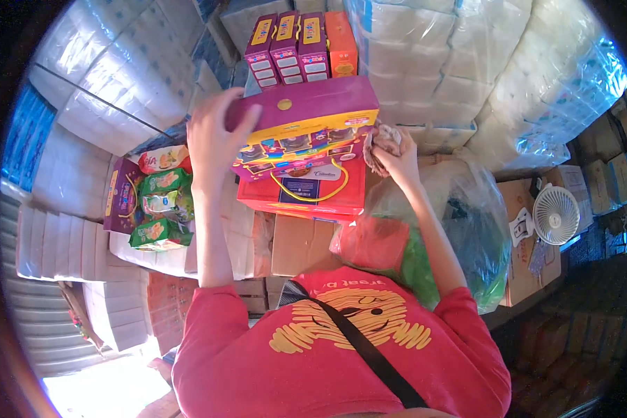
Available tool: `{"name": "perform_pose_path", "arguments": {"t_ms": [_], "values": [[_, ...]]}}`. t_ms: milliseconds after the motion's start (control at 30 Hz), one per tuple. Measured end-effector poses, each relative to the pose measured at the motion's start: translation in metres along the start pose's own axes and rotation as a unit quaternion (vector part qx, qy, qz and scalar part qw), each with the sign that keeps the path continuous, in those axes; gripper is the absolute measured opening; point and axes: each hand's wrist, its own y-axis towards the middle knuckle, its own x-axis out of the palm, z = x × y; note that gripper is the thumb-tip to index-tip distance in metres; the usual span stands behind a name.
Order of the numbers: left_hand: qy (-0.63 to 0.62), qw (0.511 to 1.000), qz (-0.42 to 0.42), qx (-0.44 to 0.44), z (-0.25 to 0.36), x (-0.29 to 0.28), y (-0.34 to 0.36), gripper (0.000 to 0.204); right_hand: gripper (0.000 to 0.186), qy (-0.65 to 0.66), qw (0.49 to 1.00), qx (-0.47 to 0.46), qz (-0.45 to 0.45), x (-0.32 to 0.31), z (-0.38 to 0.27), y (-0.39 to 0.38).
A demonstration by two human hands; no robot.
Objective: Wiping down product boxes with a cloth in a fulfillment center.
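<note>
A purple and yellow carton [306, 118] stands tilted on top of a red box [306, 191] with a yellow cord handle. My left hand [216, 132] grips the carton's upper left corner, its thumb and fingers apart around it. A crumpled brownish-pink cloth [384, 145] is bunched in my right hand [398, 159], against the carton's right end. The carton hides part of the red box's top. My fingers under the cloth are partly hidden.
Behind stand several purple cartons [284, 52] and an orange one [342, 45]. Green packs [161, 182] lie at left. Plastic-wrapped white bundles [411, 63] rise around me. At right are a clear plastic bag [467, 216] and a white fan [556, 214] by a cardboard box [529, 275].
</note>
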Motion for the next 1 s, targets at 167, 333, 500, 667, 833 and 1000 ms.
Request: {"name": "perform_pose_path", "arguments": {"t_ms": [167,333,500,667,833,1000], "values": [[0.009,0.981,-0.129,0.148,0.062,0.024,0.016,0.072,0.031,0.151,0.979,0.134,0.003,0.0,-0.001,-0.018],[0.122,0.967,-0.167,0.148,0.088,0.055,0.03,0.083,0.035,0.222,0.961,0.163,-0.029,-0.012,0.004,-0.015],[0.029,0.985,-0.124,0.117,0.065,0.033,0.037,0.077,0.021,0.243,0.948,0.204,-0.026,-0.046,-0.05,0.007],[-0.182,0.98,0.081,0.003,0.05,-0.021,0.026,0.071,0.025,0.219,0.963,0.154,0.023,-0.067,-0.079,0.036],[-0.467,0.862,0.19,-0.046,0.047,-0.015,0.002,0.079,0.02,0.281,0.954,0.075,0.068,-0.06,-0.125,0.065],[-0.486,0.847,0.205,-0.067,0.046,0.03,-0.025,0.084,0.024,0.272,0.951,0.079,0.122,-0.052,-0.125,0.06]]}}
